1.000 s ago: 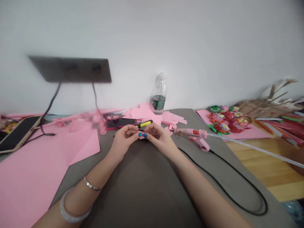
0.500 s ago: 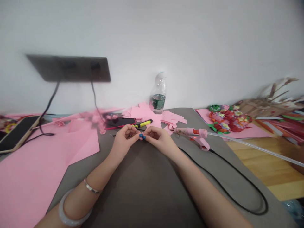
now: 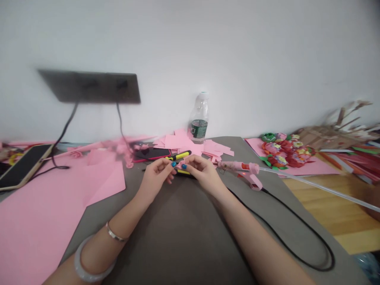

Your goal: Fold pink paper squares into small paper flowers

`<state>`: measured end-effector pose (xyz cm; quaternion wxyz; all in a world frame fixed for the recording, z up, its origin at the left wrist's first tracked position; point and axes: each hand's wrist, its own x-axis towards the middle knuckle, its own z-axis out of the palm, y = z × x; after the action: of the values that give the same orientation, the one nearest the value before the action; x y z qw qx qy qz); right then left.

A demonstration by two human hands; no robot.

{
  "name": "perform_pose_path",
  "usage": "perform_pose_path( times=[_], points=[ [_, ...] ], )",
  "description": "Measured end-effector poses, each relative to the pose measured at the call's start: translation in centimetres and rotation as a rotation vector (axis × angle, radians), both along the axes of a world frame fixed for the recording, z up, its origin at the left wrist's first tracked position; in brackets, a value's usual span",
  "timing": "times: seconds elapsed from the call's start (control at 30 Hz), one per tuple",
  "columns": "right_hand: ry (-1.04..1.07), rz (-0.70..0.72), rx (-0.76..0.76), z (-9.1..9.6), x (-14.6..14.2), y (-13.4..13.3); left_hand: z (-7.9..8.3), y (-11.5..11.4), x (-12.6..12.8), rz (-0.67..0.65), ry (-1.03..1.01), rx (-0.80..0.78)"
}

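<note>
Pink piece (image 3: 179, 163), small, sits between the fingertips of both hands, above the grey tabletop (image 3: 178, 241), near the middle of the view. Right hand (image 3: 200, 171): thumb and forefinger pinch the piece, blue thumbnail toward the camera. Left hand (image 3: 156, 176): thumb bent in against the forefinger, tips just beside the piece; cannot tell whether they grip it. Its other fingers curl below. Left forearm carries a silver bracelet (image 3: 115, 233) and a pale bangle (image 3: 86, 266).

Directly behind the hands: a yellow-and-black tool (image 3: 179, 155), lying aslant. A second black-and-yellow object (image 3: 184, 172) shows below the fingertips, mostly hidden. Pink slips (image 3: 176, 140) lie in a loose heap beyond, around the foot of a bottle (image 3: 199, 122), which stands upright near the wall (image 3: 252, 59).

Right of the right hand: pink glue gun (image 3: 243, 168), on its side, small light glowing orange-red, clear stick (image 3: 320, 188) out of its rear, black cord (image 3: 299, 223) looping toward the near edge. Farther right: flowers (image 3: 286, 150) in red, pink and green on a pink sheet.

Left side: large pink paper (image 3: 44, 221) on the tabletop; phone (image 3: 23, 166) near its far edge, screen dark.
</note>
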<state>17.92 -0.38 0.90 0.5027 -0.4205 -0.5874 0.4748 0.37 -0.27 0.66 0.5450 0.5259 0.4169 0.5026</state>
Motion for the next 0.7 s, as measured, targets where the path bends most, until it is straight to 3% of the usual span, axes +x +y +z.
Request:
perform_pose_path(
  times=[0.27,0.5,0.7],
  points=[
    [-0.074,-0.005,0.025,-0.02,-0.41,-0.12,0.35,-0.05,0.23,0.008,0.033,0.020],
    [-0.158,-0.008,0.008,-0.15,-0.49,-0.20,-0.29,0.22,-0.15,0.036,0.019,0.001],
    [-0.112,0.028,-0.054,-0.01,-0.56,-0.27,-0.34,0.22,-0.14,0.030,-0.021,0.003]
  ],
)
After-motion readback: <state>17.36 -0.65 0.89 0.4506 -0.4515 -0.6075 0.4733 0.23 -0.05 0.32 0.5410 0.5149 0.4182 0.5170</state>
